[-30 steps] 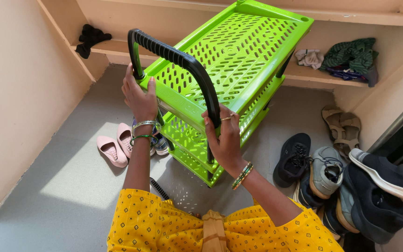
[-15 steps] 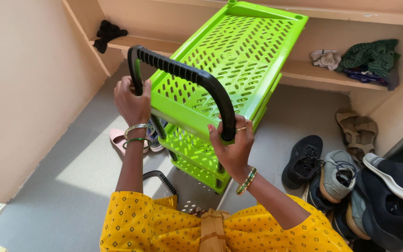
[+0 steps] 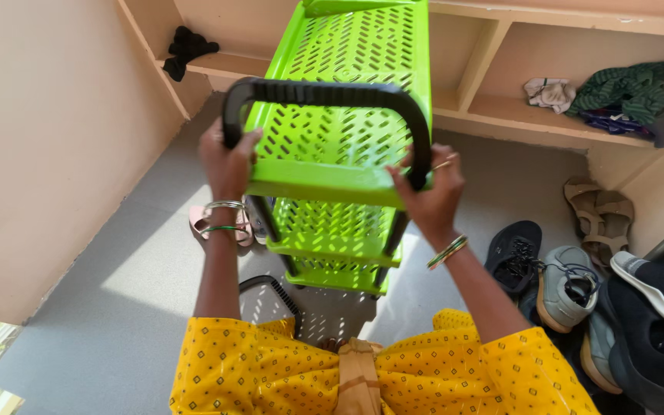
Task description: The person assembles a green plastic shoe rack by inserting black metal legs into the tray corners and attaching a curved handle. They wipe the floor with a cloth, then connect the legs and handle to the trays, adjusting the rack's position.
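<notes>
Hands grip the rack's near end: the left hand (image 3: 227, 165) is closed on the black handle (image 3: 324, 94) at its left corner, the right hand (image 3: 430, 194) closed on the right upright. The green 3-tier rack (image 3: 345, 123) hangs tilted above the grey floor (image 3: 109, 307). Risk, as I judge it: its far end could knock the wall shelf (image 3: 536, 115), or a leg could catch the shoes (image 3: 559, 288).

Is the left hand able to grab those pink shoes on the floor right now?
Probably not right away. The left hand is wrapped around the black handle of the green rack, and the pink shoes lie below it on the floor, partly hidden behind the wrist.
</notes>
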